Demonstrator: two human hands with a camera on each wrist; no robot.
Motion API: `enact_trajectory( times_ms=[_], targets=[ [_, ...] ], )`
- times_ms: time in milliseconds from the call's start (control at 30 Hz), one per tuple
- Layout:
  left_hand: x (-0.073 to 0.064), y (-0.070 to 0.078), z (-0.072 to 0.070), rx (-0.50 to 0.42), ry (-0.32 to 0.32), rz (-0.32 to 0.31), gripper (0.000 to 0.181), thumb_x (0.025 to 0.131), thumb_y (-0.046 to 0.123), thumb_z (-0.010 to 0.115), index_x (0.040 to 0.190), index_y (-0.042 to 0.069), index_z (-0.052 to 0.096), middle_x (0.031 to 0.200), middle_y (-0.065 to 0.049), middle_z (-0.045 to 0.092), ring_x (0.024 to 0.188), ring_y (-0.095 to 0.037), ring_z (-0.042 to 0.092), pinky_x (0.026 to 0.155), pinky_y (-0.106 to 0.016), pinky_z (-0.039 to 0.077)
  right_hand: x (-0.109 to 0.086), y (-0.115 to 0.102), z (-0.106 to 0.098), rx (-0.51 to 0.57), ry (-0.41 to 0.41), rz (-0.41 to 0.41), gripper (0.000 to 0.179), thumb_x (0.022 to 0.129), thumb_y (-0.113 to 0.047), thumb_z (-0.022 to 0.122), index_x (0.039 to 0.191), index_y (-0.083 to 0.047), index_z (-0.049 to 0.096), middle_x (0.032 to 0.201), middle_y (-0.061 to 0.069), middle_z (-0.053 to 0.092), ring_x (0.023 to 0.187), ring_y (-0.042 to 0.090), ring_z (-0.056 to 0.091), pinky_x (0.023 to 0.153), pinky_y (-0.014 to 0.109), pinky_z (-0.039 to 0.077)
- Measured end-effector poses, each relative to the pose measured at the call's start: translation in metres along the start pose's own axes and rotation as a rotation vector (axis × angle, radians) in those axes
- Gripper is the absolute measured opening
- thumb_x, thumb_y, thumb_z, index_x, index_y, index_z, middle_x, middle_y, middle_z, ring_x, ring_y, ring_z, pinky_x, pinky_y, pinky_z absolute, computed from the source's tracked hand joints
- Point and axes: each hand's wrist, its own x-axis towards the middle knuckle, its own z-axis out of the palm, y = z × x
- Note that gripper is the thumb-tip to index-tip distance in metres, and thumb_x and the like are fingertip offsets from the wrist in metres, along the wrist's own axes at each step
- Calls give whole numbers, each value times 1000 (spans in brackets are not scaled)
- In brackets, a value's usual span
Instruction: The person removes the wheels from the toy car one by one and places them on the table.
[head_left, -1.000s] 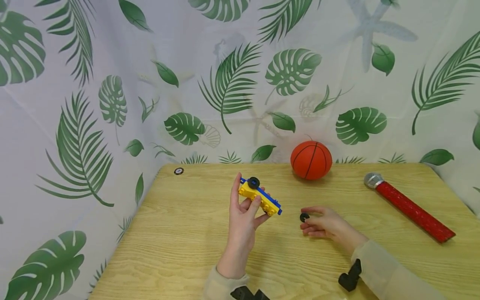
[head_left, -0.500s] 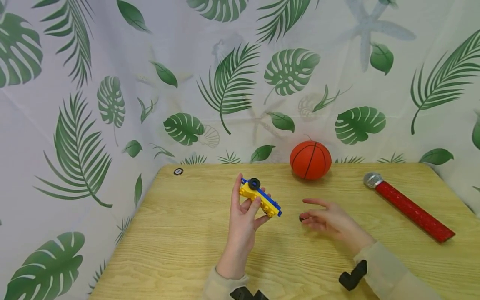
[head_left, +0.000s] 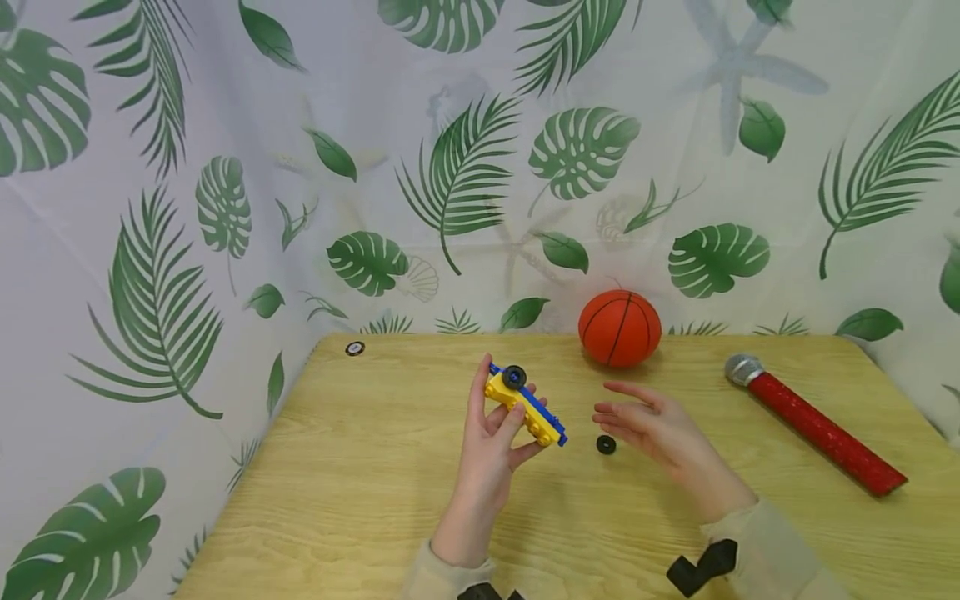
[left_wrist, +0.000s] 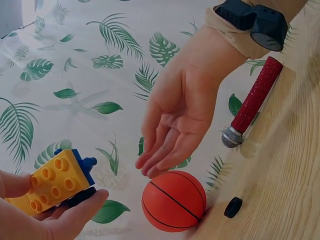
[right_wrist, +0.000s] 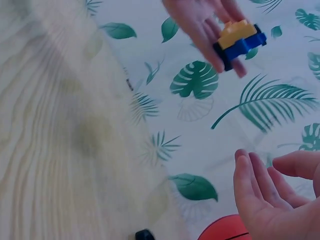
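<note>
My left hand [head_left: 483, 454] grips a yellow and blue toy block car [head_left: 542, 423], raised over the table and tilted. One black wheel [head_left: 514, 377] shows on its blue side. The yellow studs [left_wrist: 61, 164] face the left wrist camera. Beside the car, a loose black toy tire [head_left: 606, 444] lies flat on the wooden table. Just right of this tire hovers my right hand [head_left: 675, 442], its fingers extended and apart from it, holding nothing. In the right wrist view the tire [right_wrist: 144, 235] is partly cut off at the bottom edge.
An orange-red toy basketball [head_left: 619, 328] sits at the table's back edge. To the right lies a red glittery microphone [head_left: 817, 425] with a silver head. A small black-and-white disc [head_left: 355, 348] is at the back left. Leaf-printed cloth [head_left: 465, 167] hangs behind.
The right hand has let go of the black tire, which now lies on the table, and has drawn slightly up and right. The left hand still holds the car in nearly the same place.
</note>
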Motion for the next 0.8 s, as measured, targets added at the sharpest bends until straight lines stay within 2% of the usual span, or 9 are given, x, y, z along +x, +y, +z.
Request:
enact_trajectory(
  times_ms=[267,500,667,800],
  targets=[
    [-1,0,1,10,-42,-3,66,104,10,49,154,43,22,145,-21,51,128,-35,57,94,-57,52,-8,-15,28,-69,75,-116,59,101,-20,57,149,3,32,113,-4,68,106,8,68,94,23,53],
    [-2,0,1,14,-76,-13,67,104,7,48,154,44,23,146,-23,49,130,-38,55,96,-61,49,-12,-23,47,-45,120,-151,56,100,-18,60,147,1,37,118,-1,68,109,9,68,95,24,53],
    [-1,1,3,9,-101,-12,67,103,8,50,154,44,23,146,-21,49,130,-40,53,94,-61,50,-11,-30,55,-26,126,-168,53,100,-20,60,146,-2,39,119,-6,67,114,6,65,98,22,50],
    [-2,0,5,6,-119,-17,68,103,9,49,154,45,22,148,-20,48,131,-40,53,92,-61,51,-12,-32,63,-15,121,-177,54,101,-17,58,147,1,37,119,-8,67,115,5,63,100,22,48]
  ],
)
